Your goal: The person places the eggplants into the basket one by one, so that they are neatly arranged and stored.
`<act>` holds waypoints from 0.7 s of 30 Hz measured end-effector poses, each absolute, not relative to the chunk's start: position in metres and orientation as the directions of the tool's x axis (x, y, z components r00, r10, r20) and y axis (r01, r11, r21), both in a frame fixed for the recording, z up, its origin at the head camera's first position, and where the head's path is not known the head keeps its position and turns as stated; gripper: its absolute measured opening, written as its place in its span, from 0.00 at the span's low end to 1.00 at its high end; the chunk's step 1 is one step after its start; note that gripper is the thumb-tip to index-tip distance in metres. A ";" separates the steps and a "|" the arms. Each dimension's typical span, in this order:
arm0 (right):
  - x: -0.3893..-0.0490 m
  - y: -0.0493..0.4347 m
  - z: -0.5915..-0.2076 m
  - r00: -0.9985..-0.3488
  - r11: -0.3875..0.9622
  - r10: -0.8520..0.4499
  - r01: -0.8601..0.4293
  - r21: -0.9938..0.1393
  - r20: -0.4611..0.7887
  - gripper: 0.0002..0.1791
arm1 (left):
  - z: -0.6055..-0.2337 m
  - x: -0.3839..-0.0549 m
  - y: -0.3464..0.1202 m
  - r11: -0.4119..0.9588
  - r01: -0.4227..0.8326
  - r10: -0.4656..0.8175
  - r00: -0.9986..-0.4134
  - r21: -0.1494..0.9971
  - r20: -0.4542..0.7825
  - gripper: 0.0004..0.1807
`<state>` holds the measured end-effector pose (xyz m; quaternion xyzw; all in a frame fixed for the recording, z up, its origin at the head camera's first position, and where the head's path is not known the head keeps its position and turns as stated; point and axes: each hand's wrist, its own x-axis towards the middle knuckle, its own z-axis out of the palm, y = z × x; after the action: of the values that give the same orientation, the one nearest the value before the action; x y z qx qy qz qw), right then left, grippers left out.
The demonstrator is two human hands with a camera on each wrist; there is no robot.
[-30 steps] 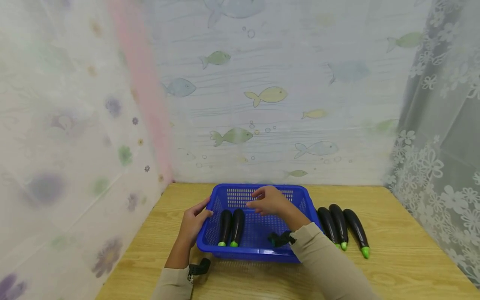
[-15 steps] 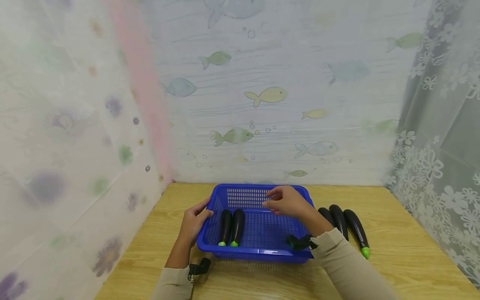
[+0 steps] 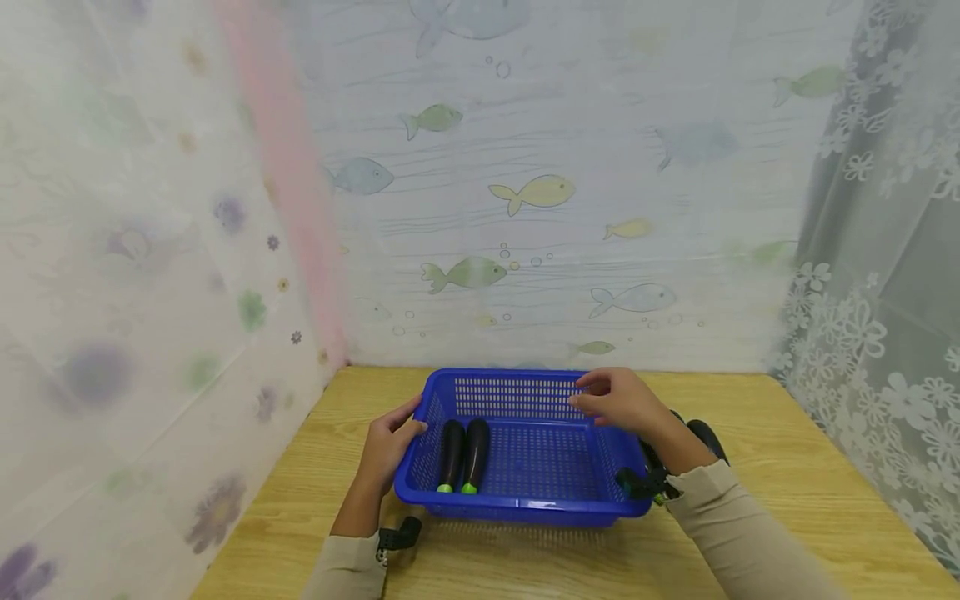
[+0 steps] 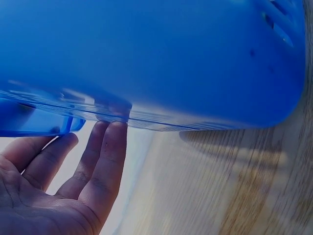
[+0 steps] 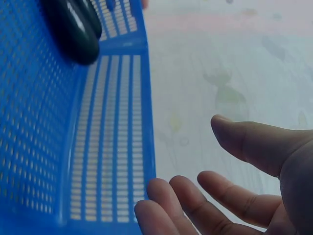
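Note:
A blue plastic basket [image 3: 525,505] with slotted walls stands on the table. Two eggplants [image 3: 476,455] lie side by side in its left part, green stem ends toward me. My left hand [image 3: 386,446] holds the basket's left side, thumb at the rim; in the left wrist view its fingertips [image 4: 115,134] touch the outer wall. Above the basket's back right corner is my right hand [image 3: 626,406], holding nothing. The right wrist view shows its thumb and fingers [image 5: 193,198] apart and loosely bent. More eggplants [image 3: 707,438] lie right of the basket, partly hidden by my right forearm.
The wooden table [image 3: 795,467] extends to both sides of the basket. Fish-patterned sheeting [image 3: 540,275] hangs behind it, with a flowered sheet [image 3: 225,400] at the left and a lace-like one [image 3: 870,333] at the right.
My right hand has moved rightward, from over the basket's middle to its back right corner, and the forearm now covers more of the outside eggplants. My left hand and the basket have stayed put.

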<state>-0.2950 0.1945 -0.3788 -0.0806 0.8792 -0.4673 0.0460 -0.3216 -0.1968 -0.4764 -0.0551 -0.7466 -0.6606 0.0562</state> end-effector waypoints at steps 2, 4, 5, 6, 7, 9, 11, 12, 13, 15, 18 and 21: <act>-0.295 0.202 -0.379 -0.985 0.561 -0.174 -0.095 -0.822 -0.004 0.30 | -0.477 -0.322 -0.197 0.123 0.156 0.010 -0.988 0.980 0.156 0.29; -0.295 0.209 -0.379 -0.987 0.567 -0.163 -0.091 -0.819 -0.004 0.30 | -0.477 -0.323 -0.197 0.124 0.154 0.010 -0.988 0.980 0.154 0.29; -0.295 0.213 -0.380 -0.987 0.565 -0.158 -0.085 -0.821 -0.006 0.30 | -0.477 -0.323 -0.196 0.125 0.151 0.010 -0.988 0.981 0.151 0.29; -0.295 0.216 -0.380 -0.988 0.562 -0.153 -0.079 -0.823 -0.010 0.30 | -0.477 -0.323 -0.196 0.124 0.151 0.011 -0.989 0.981 0.151 0.29; -0.294 0.220 -0.380 -0.989 0.560 -0.144 -0.070 -0.825 -0.014 0.30 | -0.476 -0.322 -0.196 0.124 0.150 0.010 -0.989 0.981 0.150 0.29; -0.294 0.227 -0.381 -0.992 0.561 -0.129 -0.060 -0.826 -0.015 0.30 | -0.476 -0.322 -0.196 0.123 0.151 0.009 -0.989 0.981 0.151 0.29; -0.292 0.233 -0.382 -0.993 0.562 -0.113 -0.048 -0.826 -0.020 0.31 | -0.476 -0.322 -0.196 0.121 0.152 0.008 -0.988 0.981 0.152 0.28; -0.292 0.236 -0.382 -0.994 0.567 -0.108 -0.044 -0.823 -0.021 0.32 | -0.476 -0.321 -0.196 0.121 0.154 0.008 -0.988 0.981 0.154 0.28; -0.291 0.240 -0.383 -0.995 0.569 -0.102 -0.039 -0.822 -0.023 0.33 | -0.476 -0.321 -0.195 0.122 0.156 0.007 -0.988 0.980 0.156 0.28; -0.290 0.247 -0.383 -0.995 0.570 -0.093 -0.031 -0.821 -0.026 0.33 | -0.476 -0.321 -0.195 0.123 0.156 0.005 -0.988 0.980 0.157 0.28; -0.288 0.257 -0.382 -0.996 0.579 -0.087 -0.027 -0.815 -0.029 0.33 | -0.476 -0.321 -0.196 0.129 0.155 0.004 -0.988 0.979 0.156 0.28; -0.287 0.268 -0.381 -0.997 0.584 -0.076 -0.022 -0.811 -0.028 0.33 | -0.477 -0.323 -0.196 0.134 0.144 0.000 -0.989 0.980 0.145 0.28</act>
<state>-0.2867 0.2681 -0.3811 -0.0275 0.8895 -0.4550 0.0299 -0.3232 -0.1958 -0.4769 -0.0478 -0.7510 -0.6563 0.0550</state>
